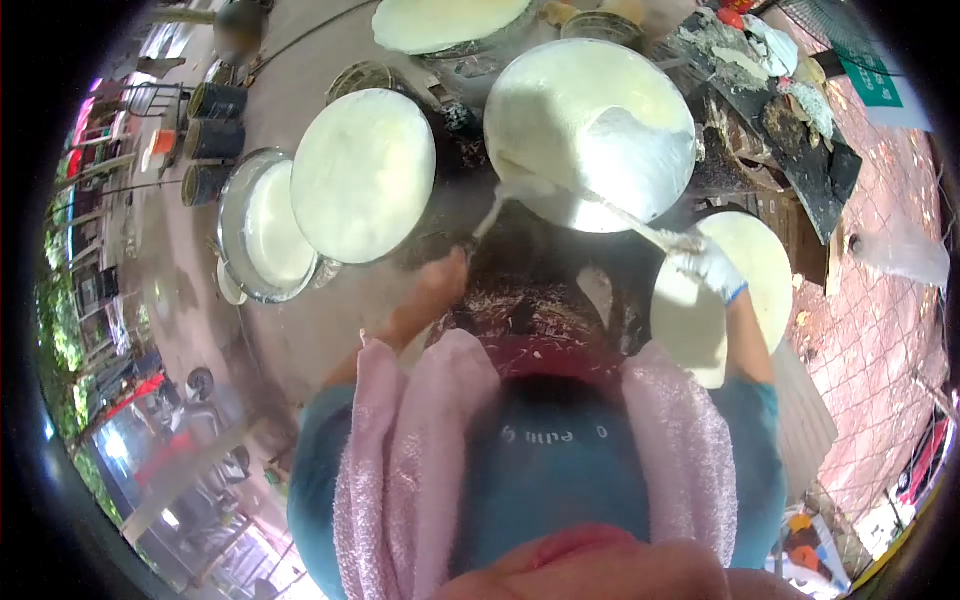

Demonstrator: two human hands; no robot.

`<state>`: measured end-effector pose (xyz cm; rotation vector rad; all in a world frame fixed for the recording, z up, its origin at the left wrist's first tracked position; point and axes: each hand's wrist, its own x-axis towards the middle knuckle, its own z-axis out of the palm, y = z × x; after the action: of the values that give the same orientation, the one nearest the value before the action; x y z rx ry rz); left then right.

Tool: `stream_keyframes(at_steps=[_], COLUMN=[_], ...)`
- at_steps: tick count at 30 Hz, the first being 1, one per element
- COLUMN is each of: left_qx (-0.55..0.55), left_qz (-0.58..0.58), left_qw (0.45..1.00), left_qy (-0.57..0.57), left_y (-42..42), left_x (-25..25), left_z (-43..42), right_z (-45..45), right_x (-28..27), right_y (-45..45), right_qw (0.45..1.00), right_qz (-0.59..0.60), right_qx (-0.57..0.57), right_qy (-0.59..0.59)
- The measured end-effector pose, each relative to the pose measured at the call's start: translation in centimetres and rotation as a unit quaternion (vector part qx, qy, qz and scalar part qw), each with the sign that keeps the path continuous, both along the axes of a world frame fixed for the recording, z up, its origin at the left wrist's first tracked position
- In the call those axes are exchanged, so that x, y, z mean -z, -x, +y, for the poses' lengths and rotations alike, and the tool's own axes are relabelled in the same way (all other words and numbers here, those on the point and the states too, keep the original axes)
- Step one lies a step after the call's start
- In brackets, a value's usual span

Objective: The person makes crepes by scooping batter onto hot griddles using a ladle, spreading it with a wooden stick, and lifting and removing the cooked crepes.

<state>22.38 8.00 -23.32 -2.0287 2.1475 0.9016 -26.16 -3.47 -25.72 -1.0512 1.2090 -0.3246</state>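
Note:
A large round pan (590,95) with a pale, wet-looking surface is in front of me, partly shadowed, with a shiny film at its right. My left hand (445,278), bare and blurred, is closed round the thin handle of a pale ladle-like tool (525,188), its head at the pan's near edge. My right hand (710,268), in a white glove, is closed on a long pale stick (630,218) slanting across the pan's near edge. Below that hand lies a pale round disc (745,260). The fingers of both hands are not sharp.
On the left stand another pale round disc (363,175) and a metal basin (235,225) of whitish liquid. A further pale disc (450,22) is at the back. Dark buckets (215,140) line the left. Debris-covered boards (800,150) and a wire fence (880,300) are right.

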Motion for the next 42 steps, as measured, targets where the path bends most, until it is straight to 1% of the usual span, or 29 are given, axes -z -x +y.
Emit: stream_keyframes(at_steps=[2, 3, 5, 6, 9, 10, 11, 12, 13, 14, 15, 17, 19, 21, 23, 25, 26, 27, 29, 31, 32, 34, 35, 37, 38, 39, 40, 41, 42], left_qx=[0.021, 0.031, 0.063, 0.080, 0.155, 0.284, 0.188, 0.089, -0.011, -0.127, -0.034, 0.144, 0.038, -0.140, -0.136, -0.105, -0.077, -0.039, 0.042, -0.024, -0.136, -0.169, -0.092, -0.028, -0.045, -0.145, -0.256, -0.323, -0.327], left_qz=[0.044, 0.066, 0.104, 0.122, 0.153, -0.021, 0.033, 0.087, 0.191, 0.290, 0.224, 0.082, 0.178, 0.317, 0.261, 0.205, 0.177, 0.132, 0.025, 0.117, 0.264, 0.313, 0.219, 0.132, 0.143, 0.236, 0.322, 0.380, 0.378], left_qw=[0.999, 0.997, 0.992, 0.988, 0.938, 0.821, 0.887, 0.934, 0.951, 0.934, 0.939, 0.884, 0.926, 0.916, 0.931, 0.943, 0.947, 0.949, 0.933, 0.945, 0.933, 0.920, 0.945, 0.956, 0.958, 0.946, 0.905, 0.865, 0.864], left_qy=[-0.013, -0.022, -0.044, -0.054, 0.270, 0.494, 0.421, 0.334, 0.243, 0.167, 0.260, 0.436, 0.330, 0.200, 0.217, 0.241, 0.257, 0.285, 0.356, 0.306, 0.205, 0.163, 0.224, 0.261, 0.243, 0.167, 0.107, 0.063, 0.057], left_y=[0.3, -0.2, -1.7, -2.8, -7.6, -8.6, -10.1, -11.7, -12.8, -13.9, -15.3, -18.4, -19.2, -19.0, -18.7, -18.4, -18.6, -18.0, -16.9, -14.0, -12.0, -9.5, -9.4, -8.2, -7.5, -5.6, -3.7, -2.4, -1.5], left_x=[1.6, 0.8, -3.1, -3.6, -4.1, -6.0, -5.4, -4.4, -4.1, -3.9, -3.2, -0.5, 0.0, 0.0, -0.4, 0.1, 1.2, 1.1, 0.9, -2.1, -4.1, -5.2, -4.6, -4.0, -4.1, -5.7, -7.2, -8.5, -9.5], left_z=[0.1, -0.3, -2.9, -3.7, -2.7, -4.0, -3.9, -3.6, -3.4, -3.3, -3.1, -2.4, -1.0, 0.5, 1.1, 1.6, 1.9, 2.1, 2.5, 2.6, 2.7, 2.8, 3.0, 3.6, 4.1, 4.3, 4.4, 4.3, 4.5], right_z=[4.6, 7.1, 9.0, 9.0, 6.2, 5.2, 4.1, 2.8, 2.4, 3.1, 3.7, 5.8, 7.9, 8.7, 8.9, 8.8, 9.6, 10.1, 10.4, 9.8, 9.7, 8.7, 8.2, 8.8, 10.2, 11.4, 12.4, 12.9, 12.1], right_x=[-2.5, -2.3, -2.8, -2.9, -2.8, -1.7, 0.0, 1.5, 2.8, 4.0, 4.6, 2.2, 2.1, 2.5, 2.0, -0.9, 2.1, 2.2, 2.1, 0.5, 0.5, 2.6, 4.3, -4.9, -2.7, 0.0, 0.8, 2.5, 1.0], right_y=[-2.1, -4.6, -10.0, -13.6, -25.6, -29.4, -32.8, -35.9, -37.9, -38.6, -39.0, -37.6, -34.8, -32.1, -31.1, -32.3, -32.9, -33.2, -30.9, -26.9, -24.7, -20.1, -18.4, -20.4, -20.3, -20.4, -19.7, -18.5, -17.1], right_qw=[0.979, 0.942, 0.895, 0.897, 0.899, 0.904, 0.909, 0.940, 0.953, 0.944, 0.923, 0.893, 0.876, 0.863, 0.843, 0.902, 0.878, 0.889, 0.889, 0.879, 0.872, 0.888, 0.908, 0.937, 0.942, 0.919, 0.929, 0.919, 0.907], right_qz=[-0.117, -0.183, -0.297, -0.295, -0.282, -0.266, -0.249, -0.116, 0.020, 0.110, 0.200, 0.260, 0.299, 0.246, 0.087, 0.177, 0.341, 0.353, 0.390, 0.406, 0.399, 0.333, 0.273, 0.168, 0.253, 0.330, 0.325, 0.356, 0.382], right_qx=[0.125, 0.233, 0.232, 0.252, 0.306, 0.314, 0.321, 0.310, 0.296, 0.310, 0.318, 0.357, 0.368, 0.441, 0.531, 0.393, 0.284, 0.209, 0.192, 0.224, 0.253, 0.296, 0.310, 0.303, 0.209, 0.110, 0.034, 0.045, 0.085], right_qy=[-0.114, -0.156, -0.240, -0.212, -0.137, -0.116, -0.095, -0.078, -0.064, 0.013, 0.088, 0.089, 0.094, 0.031, -0.003, -0.009, 0.179, 0.204, 0.145, 0.112, 0.128, 0.111, 0.076, -0.037, 0.075, 0.187, 0.173, 0.165, 0.159])
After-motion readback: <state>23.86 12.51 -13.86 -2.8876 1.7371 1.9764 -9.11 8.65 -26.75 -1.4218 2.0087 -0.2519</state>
